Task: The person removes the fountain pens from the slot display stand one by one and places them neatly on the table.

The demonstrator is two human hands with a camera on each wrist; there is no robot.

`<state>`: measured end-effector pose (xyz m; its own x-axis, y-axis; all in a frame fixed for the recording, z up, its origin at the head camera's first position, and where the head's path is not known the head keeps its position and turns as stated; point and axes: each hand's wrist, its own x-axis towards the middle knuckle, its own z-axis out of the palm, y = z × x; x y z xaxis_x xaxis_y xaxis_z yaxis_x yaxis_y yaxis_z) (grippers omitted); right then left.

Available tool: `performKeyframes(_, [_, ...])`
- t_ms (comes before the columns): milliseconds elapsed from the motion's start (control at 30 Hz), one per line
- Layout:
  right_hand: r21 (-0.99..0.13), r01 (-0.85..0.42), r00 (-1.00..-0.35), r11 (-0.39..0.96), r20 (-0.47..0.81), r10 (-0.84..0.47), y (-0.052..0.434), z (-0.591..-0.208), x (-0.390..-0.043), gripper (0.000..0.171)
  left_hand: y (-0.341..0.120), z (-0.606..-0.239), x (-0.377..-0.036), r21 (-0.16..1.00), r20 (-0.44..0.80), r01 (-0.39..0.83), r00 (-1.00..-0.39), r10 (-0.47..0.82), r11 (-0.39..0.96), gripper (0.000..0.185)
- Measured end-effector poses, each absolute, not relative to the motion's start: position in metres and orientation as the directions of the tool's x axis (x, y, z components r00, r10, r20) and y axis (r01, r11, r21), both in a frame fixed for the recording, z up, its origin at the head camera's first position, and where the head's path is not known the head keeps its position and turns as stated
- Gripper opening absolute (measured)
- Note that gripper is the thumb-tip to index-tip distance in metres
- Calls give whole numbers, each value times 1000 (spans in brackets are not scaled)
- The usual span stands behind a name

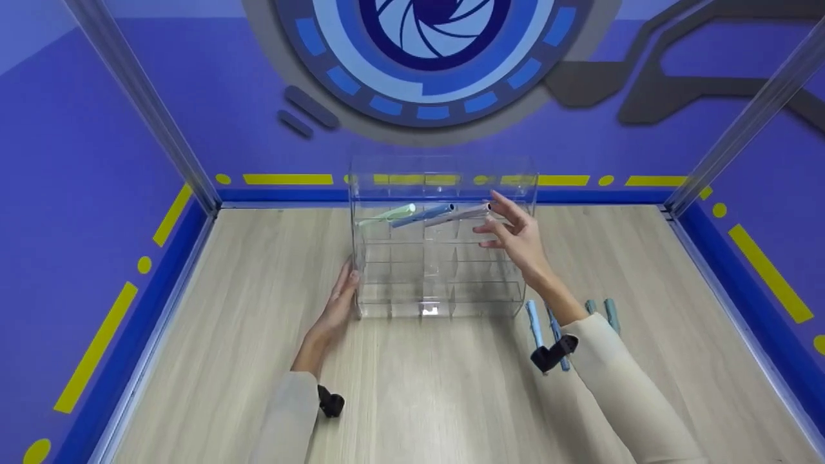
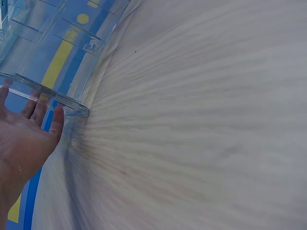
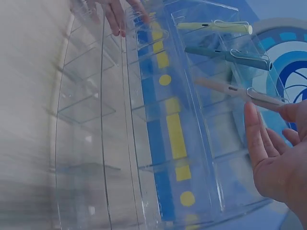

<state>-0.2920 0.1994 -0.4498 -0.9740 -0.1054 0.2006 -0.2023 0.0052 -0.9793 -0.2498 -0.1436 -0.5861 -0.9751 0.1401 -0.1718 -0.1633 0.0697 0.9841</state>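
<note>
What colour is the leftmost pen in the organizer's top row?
Pale green pen, clearest in the right wrist view.

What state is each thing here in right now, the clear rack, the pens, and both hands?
Clear rack: upright on the table, top row holding three pens.
Green pen: lying in the top row.
Blue pen: lying in the top row beside it.
Pink pen: in the top row, right hand at its end.
Spare pens: lying on the table.
Left hand: open, pressed against the rack's side.
Right hand: open, fingers relaxed.
</note>
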Motion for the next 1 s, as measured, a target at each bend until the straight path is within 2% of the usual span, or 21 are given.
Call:
performKeyframes(333, [-984,-162,-974,-73,171,-145,178,-449,-296,53,-142,-584,-252,983,-181,-176,-974,138,46,72])
performKeyframes(700, [-965,-238,-966,-112,247,-74,168,-452,-293,26,-144,-584,-251,985,-172,-163,-971,165,64,70])
performKeyframes(900, [-973,-204,-975,-107,212,-71,160,-450,-295,35,-145,-584,-251,983,-180,-172,-971,158,58,70])
performKeyframes(1000, [-976,-186,-981,-112,191,-36,153,-451,-296,32,-146,-586,-250,985,-170,-164,-973,156,56,70])
